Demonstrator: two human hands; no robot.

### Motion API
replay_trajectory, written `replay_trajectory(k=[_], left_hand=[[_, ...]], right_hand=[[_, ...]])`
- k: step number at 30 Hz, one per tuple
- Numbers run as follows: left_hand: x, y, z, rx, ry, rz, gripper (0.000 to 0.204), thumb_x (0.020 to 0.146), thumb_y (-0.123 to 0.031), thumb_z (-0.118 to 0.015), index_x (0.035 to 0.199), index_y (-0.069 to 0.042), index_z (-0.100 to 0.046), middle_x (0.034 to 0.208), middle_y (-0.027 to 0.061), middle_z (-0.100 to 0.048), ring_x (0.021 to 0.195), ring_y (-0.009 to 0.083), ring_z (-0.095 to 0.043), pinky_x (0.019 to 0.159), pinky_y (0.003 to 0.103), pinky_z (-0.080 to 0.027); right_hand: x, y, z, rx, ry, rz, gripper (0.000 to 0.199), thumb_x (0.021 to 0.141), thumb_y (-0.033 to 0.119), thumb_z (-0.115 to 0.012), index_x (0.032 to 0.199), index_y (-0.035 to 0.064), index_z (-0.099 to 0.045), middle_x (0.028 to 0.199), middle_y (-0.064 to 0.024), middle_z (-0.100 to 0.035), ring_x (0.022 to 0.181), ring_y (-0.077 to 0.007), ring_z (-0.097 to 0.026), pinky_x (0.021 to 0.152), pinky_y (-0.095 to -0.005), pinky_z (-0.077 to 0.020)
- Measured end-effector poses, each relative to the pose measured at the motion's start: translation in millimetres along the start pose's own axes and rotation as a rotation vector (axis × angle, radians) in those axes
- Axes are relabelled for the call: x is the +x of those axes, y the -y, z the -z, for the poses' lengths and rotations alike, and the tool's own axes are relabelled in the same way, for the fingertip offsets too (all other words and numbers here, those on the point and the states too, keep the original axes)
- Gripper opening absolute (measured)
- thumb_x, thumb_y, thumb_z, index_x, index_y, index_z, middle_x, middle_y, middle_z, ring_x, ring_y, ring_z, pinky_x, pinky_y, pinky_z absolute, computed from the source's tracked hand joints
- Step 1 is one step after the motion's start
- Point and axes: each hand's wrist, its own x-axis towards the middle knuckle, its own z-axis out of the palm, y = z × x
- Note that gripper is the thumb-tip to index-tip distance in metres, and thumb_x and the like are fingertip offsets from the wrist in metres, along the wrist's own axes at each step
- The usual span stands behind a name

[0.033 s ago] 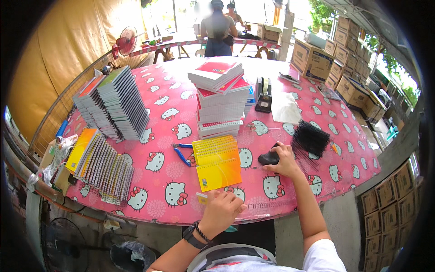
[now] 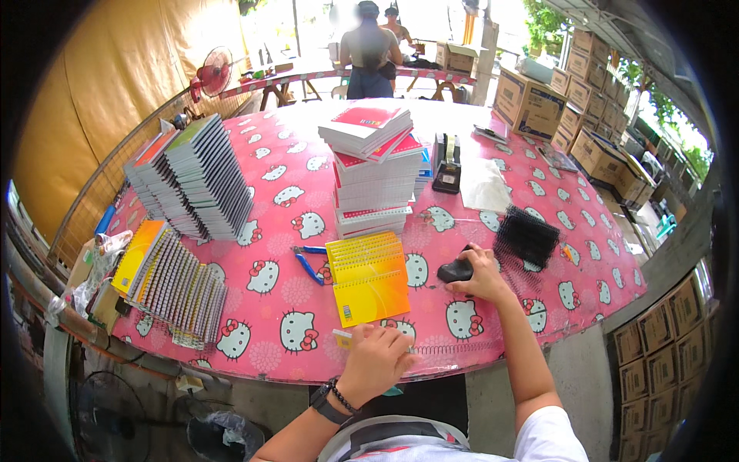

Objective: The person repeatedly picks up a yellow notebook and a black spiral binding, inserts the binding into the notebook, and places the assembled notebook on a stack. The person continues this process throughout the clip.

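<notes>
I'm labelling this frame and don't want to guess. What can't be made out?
From the head view:
Small yellow-edged item: mostly covered by the left hand, so its kind is unclear.
Black object: its right end is hidden by the right hand.
Blue-covered stack: partly behind the tall notebook stack.
Nearer co-worker: hands hidden by that person's body.

Operating from a distance, I held the left hand (image 2: pixel 377 352) low near the center, back of the hand upward, its fingers (image 2: pixel 394 339) bent and drawn close together. The left forearm (image 2: pixel 300 433) slanted up from the lower edge to meet it. Well apart, my right hand (image 2: pixel 485 276) reached farther forward, fingers curled and thumb (image 2: pixel 459 286) pointing left, while the right forearm (image 2: pixel 527 350) rose more steeply behind, leaning inward.
</notes>
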Motion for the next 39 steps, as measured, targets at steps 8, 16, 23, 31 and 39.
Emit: replay_trajectory(k=[8,16,23,31,39], left_hand=[[-6.0,7.7,5.8,0.065,-0.018,0.002,0.024,0.074,-0.034,-0.073,0.088,-0.016,-0.063,0.085,-0.0028,-0.062,0.087,0.017,-0.058,0.1,0.052,-0.022],[-16.9,24.1,7.1,0.045,-0.021,-0.024,0.025,0.065,-0.033,-0.079,0.077,-0.017,-0.063,0.076,-0.0031,-0.059,0.084,0.0166,-0.057,0.099,0.05,-0.024],[-18.7,21.6,5.8,0.005,-0.043,0.026,0.027,0.063,-0.029,-0.08,0.08,-0.017,-0.063,0.077,-0.0032,-0.06,0.083,0.0164,-0.058,0.1,0.05,-0.023],[-25.4,29.1,5.3,-0.112,-0.454,0.249,0.079,0.058,-0.032,-0.087,0.123,-0.01,-0.049,0.107,0.0095,-0.057,0.097,0.0266,-0.057,0.102,0.051,-0.024],[-53.5,60.7,-37.3,-1.014,-0.239,0.544,0.047,0.071,-0.001,-0.079,0.105,-0.008,-0.047,0.091,0.0014,-0.047,0.084,0.0112,-0.049,0.078,0.026,-0.045]], right_hand=[[-40.8,53.2,26.8,0.985,0.183,0.04,0.067,0.072,0.059,-0.07,0.108,0.0022,-0.062,0.107,-0.0107,-0.062,0.1,-0.0212,-0.058,0.095,-0.0359,-0.0408],[-100.2,104.1,18.8,0.916,0.465,0.097,0.067,0.074,0.061,-0.063,0.11,0.004,-0.063,0.119,-0.0154,-0.059,0.113,-0.0261,-0.051,0.1,-0.0385,-0.0333],[-82.7,110.1,34.6,0.855,0.421,0.148,0.048,0.075,0.047,-0.069,0.1,0.0065,-0.067,0.115,-0.0158,-0.06,0.108,-0.0276,-0.053,0.097,-0.0389,-0.0365],[-76.2,117.2,25.2,1.052,0.435,0.132,0.04,0.072,0.036,-0.075,0.097,0.0056,-0.066,0.096,-0.0113,-0.062,0.095,-0.0272,-0.054,0.086,-0.0383,-0.0411],[-67.6,130.0,20.9,1.157,0.477,0.136,0.041,0.072,0.036,-0.074,0.097,0.0046,-0.065,0.099,-0.0111,-0.063,0.105,-0.0269,-0.056,0.092,-0.0387,-0.0404]])
